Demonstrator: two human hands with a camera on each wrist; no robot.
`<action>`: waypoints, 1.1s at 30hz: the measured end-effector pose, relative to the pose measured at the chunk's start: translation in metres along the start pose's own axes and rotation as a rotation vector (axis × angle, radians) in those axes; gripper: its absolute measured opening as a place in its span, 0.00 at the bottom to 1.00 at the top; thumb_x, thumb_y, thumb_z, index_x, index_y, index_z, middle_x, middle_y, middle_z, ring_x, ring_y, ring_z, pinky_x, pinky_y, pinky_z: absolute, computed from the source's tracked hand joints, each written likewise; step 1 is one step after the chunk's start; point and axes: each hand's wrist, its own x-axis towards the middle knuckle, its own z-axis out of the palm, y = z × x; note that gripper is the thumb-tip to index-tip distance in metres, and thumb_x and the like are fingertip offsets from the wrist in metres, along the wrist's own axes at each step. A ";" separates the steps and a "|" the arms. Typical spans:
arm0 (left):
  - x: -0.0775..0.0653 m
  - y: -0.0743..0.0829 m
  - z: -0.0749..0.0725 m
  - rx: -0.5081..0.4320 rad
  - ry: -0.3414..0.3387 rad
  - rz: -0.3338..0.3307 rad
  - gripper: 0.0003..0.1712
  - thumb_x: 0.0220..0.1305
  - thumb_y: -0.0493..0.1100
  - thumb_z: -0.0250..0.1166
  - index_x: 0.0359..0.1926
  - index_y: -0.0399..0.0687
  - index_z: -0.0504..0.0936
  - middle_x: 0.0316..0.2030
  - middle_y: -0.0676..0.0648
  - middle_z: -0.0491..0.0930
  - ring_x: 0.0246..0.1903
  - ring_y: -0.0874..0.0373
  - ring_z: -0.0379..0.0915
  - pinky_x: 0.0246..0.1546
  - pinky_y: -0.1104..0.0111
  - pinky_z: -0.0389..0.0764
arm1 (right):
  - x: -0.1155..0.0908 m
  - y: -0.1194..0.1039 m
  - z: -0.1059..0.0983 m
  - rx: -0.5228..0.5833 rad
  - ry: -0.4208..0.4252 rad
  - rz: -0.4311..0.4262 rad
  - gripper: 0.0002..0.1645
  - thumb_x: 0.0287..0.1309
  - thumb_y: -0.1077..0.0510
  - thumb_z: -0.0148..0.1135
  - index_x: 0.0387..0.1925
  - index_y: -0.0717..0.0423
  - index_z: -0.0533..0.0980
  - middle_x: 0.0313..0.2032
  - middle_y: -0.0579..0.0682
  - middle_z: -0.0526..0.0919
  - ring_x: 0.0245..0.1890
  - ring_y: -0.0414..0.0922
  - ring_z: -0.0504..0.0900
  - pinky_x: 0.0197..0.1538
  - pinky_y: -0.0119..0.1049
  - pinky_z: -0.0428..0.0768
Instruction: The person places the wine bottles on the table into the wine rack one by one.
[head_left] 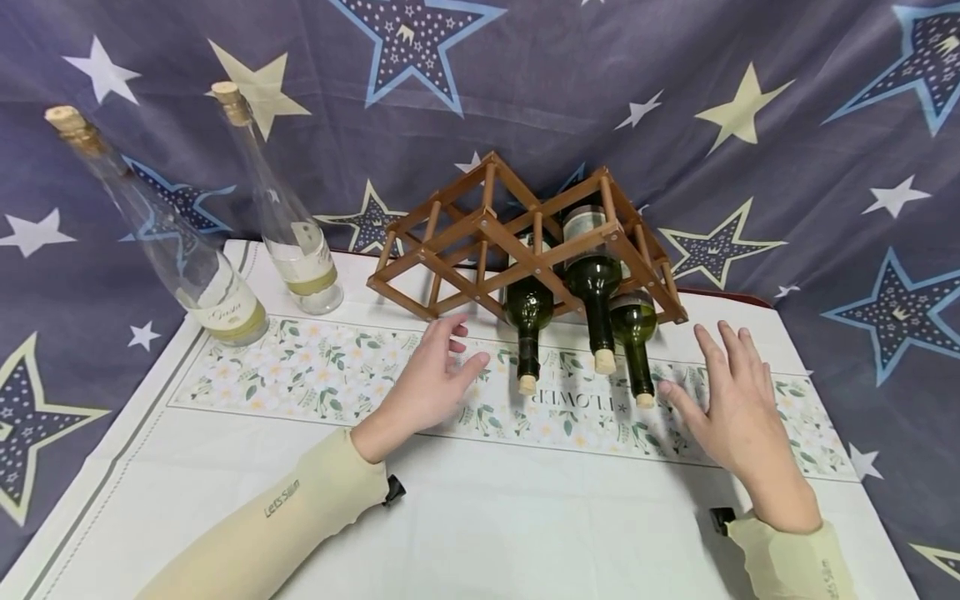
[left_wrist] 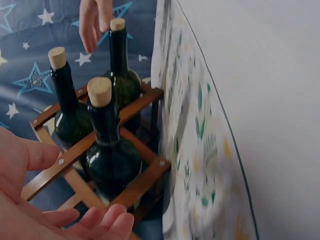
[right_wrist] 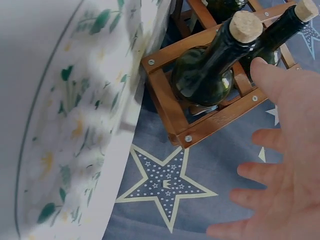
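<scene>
Though dark, three glossy, corked green bottles (head_left: 528, 302) (head_left: 595, 279) (head_left: 634, 323), both nearby hands (head_left: 427, 377) (head_left: 738, 417) loose and empty.

"FLOWER" on tablecloth (head_left: 480, 533), "Lets Slim" on left sleeve (head_left: 315, 512)

Pale yellow long sleeves (head_left: 300, 518) with wavy cuffs (head_left: 367, 457), dark printed lettering (head_left: 282, 498), and a small black clip-like piece (head_left: 393, 490) by each wrist.
</scene>
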 end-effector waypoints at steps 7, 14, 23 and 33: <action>-0.010 -0.009 -0.020 0.121 0.129 0.062 0.40 0.77 0.49 0.66 0.80 0.40 0.60 0.65 0.42 0.69 0.62 0.45 0.70 0.59 0.52 0.76 | 0.003 -0.004 -0.004 0.029 0.004 -0.009 0.53 0.71 0.45 0.69 0.85 0.56 0.52 0.81 0.70 0.49 0.81 0.70 0.42 0.79 0.68 0.43; -0.019 -0.018 -0.041 0.197 0.210 0.103 0.40 0.76 0.46 0.67 0.79 0.38 0.60 0.67 0.37 0.67 0.64 0.42 0.68 0.59 0.48 0.75 | 0.005 -0.007 -0.007 0.044 -0.002 0.003 0.54 0.71 0.44 0.69 0.85 0.55 0.51 0.81 0.70 0.49 0.82 0.69 0.41 0.79 0.68 0.43; -0.028 -0.033 -0.061 0.289 0.348 0.170 0.39 0.73 0.41 0.69 0.77 0.33 0.63 0.65 0.33 0.68 0.61 0.38 0.69 0.60 0.46 0.73 | 0.005 -0.009 -0.008 0.059 0.014 -0.011 0.55 0.70 0.45 0.70 0.85 0.56 0.50 0.81 0.68 0.48 0.81 0.69 0.42 0.79 0.68 0.43; -0.031 -0.050 -0.082 0.322 0.528 0.223 0.41 0.68 0.38 0.73 0.75 0.30 0.64 0.65 0.29 0.67 0.65 0.36 0.63 0.68 0.44 0.65 | 0.005 -0.010 -0.010 0.080 0.006 0.015 0.57 0.70 0.44 0.70 0.85 0.57 0.49 0.82 0.68 0.47 0.82 0.69 0.41 0.78 0.69 0.43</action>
